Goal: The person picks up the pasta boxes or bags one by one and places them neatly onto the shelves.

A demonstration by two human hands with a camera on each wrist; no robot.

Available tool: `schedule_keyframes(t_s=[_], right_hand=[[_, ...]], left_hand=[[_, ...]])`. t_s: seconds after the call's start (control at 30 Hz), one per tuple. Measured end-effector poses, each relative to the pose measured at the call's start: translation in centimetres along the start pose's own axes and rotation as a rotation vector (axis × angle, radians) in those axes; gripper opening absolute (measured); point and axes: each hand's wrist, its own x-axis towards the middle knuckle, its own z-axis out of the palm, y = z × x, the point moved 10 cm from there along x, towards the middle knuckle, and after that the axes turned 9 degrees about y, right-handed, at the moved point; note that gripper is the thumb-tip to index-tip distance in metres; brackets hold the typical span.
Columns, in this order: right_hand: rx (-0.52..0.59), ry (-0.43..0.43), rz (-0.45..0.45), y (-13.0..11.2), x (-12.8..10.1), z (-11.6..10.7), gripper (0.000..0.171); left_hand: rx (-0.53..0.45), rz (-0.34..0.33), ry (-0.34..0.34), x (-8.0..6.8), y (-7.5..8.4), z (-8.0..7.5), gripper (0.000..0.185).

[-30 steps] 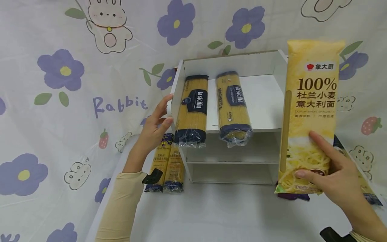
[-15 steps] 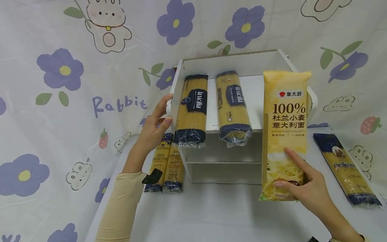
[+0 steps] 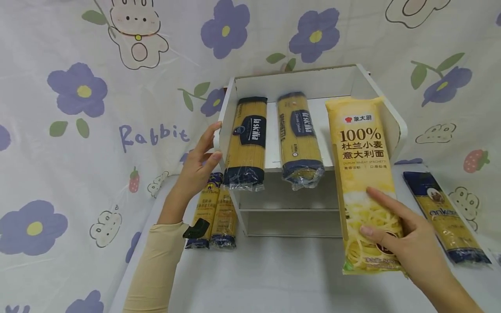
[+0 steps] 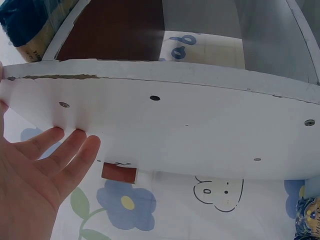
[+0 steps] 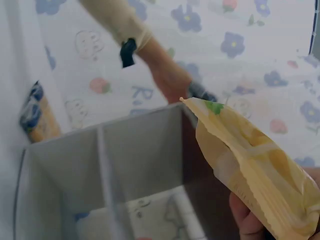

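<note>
My right hand [image 3: 407,243] grips the lower end of a yellow spaghetti bag [image 3: 364,174] with Chinese print, its top end lying over the right part of the top shelf of a white shelf unit [image 3: 297,80]. The right wrist view shows the bag's end [image 5: 260,165] above the open compartments. My left hand [image 3: 197,167] rests with straight fingers on the unit's left side panel [image 4: 165,125]. Two blue-labelled spaghetti packs [image 3: 248,139] [image 3: 301,134] lie on the top shelf, their ends sticking out over the front edge.
Two more pasta packs [image 3: 214,213] lie on the white table [image 3: 274,274] left of the unit. A dark blue pack [image 3: 444,215] lies at the right. A flowered rabbit-print sheet [image 3: 90,108] hangs behind and beside everything. The unit's lower compartments [image 3: 293,208] hold nothing visible.
My right hand has carried the yellow bag left and down from beside the unit to over the shelf's right part. The left hand has stayed on the side panel.
</note>
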Motion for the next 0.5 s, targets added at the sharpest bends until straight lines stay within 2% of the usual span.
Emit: schedule_keyframes(t_s=[0.13,0.23,0.3,0.37,0.43,0.5], right_hand=[[0.121,-0.022,0.088,-0.7,0.0,-0.2,0.059],[0.203,-0.098,0.106,-1.6,0.0,0.0,0.05],[0.246,-0.187,0.07,-2.5,-0.2,0.3,0.048],[0.303,-0.294,-0.015,-3.4,-0.5,0.6,0.05],[0.366,-0.384,-0.095,-3.9,-0.8,0.7,0.062],[0.399,-0.416,-0.199,-4.3,-1.0,0.7,0.081]], left_hand=[[0.008,0.001,0.003,0.0,0.0,-0.1,0.08],[0.011,-0.002,0.005,0.0,0.0,-0.1,0.079],[0.013,-0.009,0.005,0.0,0.0,-0.1,0.079],[0.014,-0.008,0.003,0.0,0.0,-0.1,0.079],[0.016,-0.006,0.003,0.0,0.1,-0.1,0.079],[0.02,-0.001,0.002,0.0,0.1,-0.1,0.078]])
